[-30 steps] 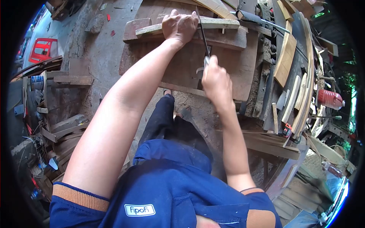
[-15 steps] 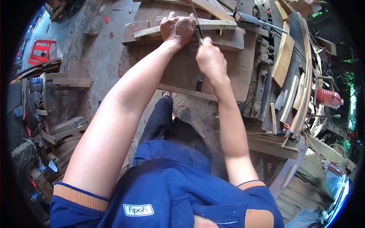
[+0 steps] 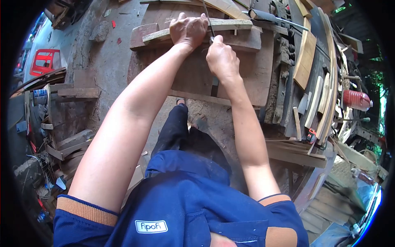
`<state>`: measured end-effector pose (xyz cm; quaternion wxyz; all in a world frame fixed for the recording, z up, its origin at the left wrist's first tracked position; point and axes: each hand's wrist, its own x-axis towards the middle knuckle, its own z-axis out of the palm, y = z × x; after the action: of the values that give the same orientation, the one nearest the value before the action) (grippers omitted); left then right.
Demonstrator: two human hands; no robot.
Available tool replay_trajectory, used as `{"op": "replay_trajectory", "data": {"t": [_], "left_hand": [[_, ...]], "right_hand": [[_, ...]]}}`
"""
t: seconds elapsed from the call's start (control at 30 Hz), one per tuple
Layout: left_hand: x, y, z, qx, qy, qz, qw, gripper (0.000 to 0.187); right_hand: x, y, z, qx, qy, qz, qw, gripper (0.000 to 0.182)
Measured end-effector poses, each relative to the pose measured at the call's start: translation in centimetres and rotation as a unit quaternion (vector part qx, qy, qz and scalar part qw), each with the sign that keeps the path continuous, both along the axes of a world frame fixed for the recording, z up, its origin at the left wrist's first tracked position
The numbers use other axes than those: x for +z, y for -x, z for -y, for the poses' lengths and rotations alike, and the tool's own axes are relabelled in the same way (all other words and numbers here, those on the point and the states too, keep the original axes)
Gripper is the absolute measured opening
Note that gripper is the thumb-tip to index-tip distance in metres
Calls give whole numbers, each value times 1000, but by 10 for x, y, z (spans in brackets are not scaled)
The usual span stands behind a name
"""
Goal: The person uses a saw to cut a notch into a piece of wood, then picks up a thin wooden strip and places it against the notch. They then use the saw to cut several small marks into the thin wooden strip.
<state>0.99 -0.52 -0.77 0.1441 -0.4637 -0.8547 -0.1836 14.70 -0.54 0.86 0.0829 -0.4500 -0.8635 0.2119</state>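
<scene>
My left hand (image 3: pixel 188 31) is wrapped over a curved wooden strip (image 3: pixel 232 25), pressing it down against a thicker wooden block (image 3: pixel 243 42). In my right hand (image 3: pixel 223 60) is the handle of a hand saw (image 3: pixel 208 18); its thin dark blade, seen edge-on, crosses the strip just right of my left fingers. The blade points away from me, and its far end runs out at the top of the view. Both wooden pieces lie across a low wooden bench (image 3: pixel 185 76). My right fist hides most of the handle.
Curved boards (image 3: pixel 305 61) and narrow strips are stacked on the right, near a red bottle (image 3: pixel 357 100) and a tape measure (image 3: pixel 311 135). A grey-handled tool (image 3: pixel 263 15) lies beyond the bench. Scrap wood (image 3: pixel 78 91) and a red plastic stool (image 3: pixel 44 61) are on the left.
My right hand has moved slightly forward, away from me, with the saw. My left hand keeps its place on the strip, and the whole view has shifted a little.
</scene>
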Motion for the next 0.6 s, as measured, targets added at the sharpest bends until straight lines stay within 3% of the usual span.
{"op": "replay_trajectory", "data": {"t": [0.13, 0.37, 0.6], "left_hand": [[-6, 8, -4, 9, -2, -7, 1000, 52], [-4, 6, -3, 2, -4, 0, 1000, 53], [-7, 9, -3, -7, -18, -13, 1000, 54]], "right_hand": [[14, -44, 33, 0, 62, 22, 998, 18], [7, 7, -6, 3, 17, 13, 1000, 19], [23, -39, 31, 16, 56, 33, 998, 17]]}}
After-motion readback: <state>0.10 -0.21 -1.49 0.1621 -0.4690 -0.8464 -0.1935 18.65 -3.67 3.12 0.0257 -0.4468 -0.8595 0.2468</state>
